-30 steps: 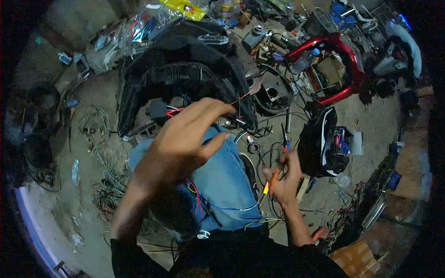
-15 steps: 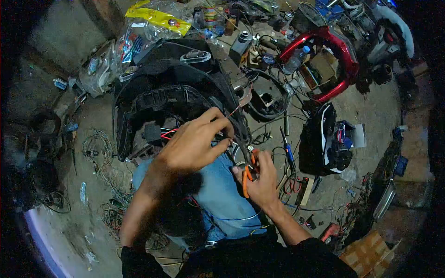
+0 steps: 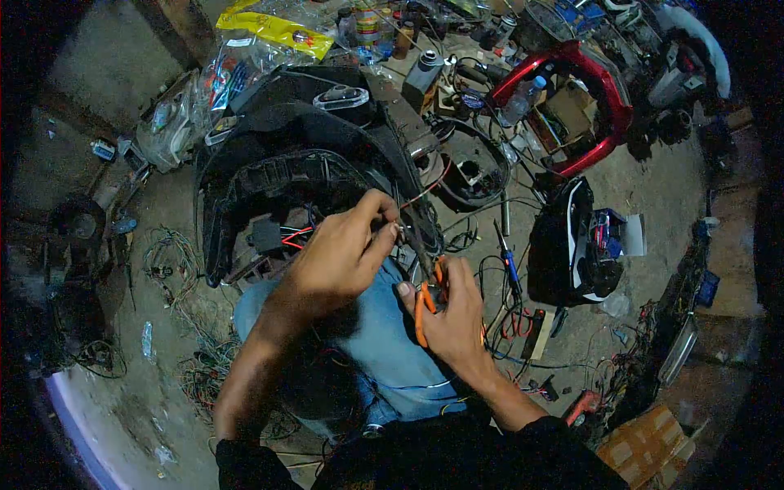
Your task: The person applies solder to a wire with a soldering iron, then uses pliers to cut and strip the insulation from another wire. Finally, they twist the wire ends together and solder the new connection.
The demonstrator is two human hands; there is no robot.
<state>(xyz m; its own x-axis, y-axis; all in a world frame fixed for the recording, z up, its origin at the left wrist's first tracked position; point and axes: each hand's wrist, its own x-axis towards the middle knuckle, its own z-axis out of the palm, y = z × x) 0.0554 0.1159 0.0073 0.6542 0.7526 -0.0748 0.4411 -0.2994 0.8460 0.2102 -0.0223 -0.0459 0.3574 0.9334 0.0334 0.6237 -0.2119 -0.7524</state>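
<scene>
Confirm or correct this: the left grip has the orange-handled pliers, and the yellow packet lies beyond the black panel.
One error: the right grip, not the left grip, has the orange-handled pliers, as the head view shows. The yellow packet does lie beyond the black panel.

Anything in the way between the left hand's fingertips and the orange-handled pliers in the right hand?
Nothing visible blocks the short gap between the left hand and the pliers in the right hand. The black plastic shell seems to lie beyond, though depth is hard to judge here.
</scene>
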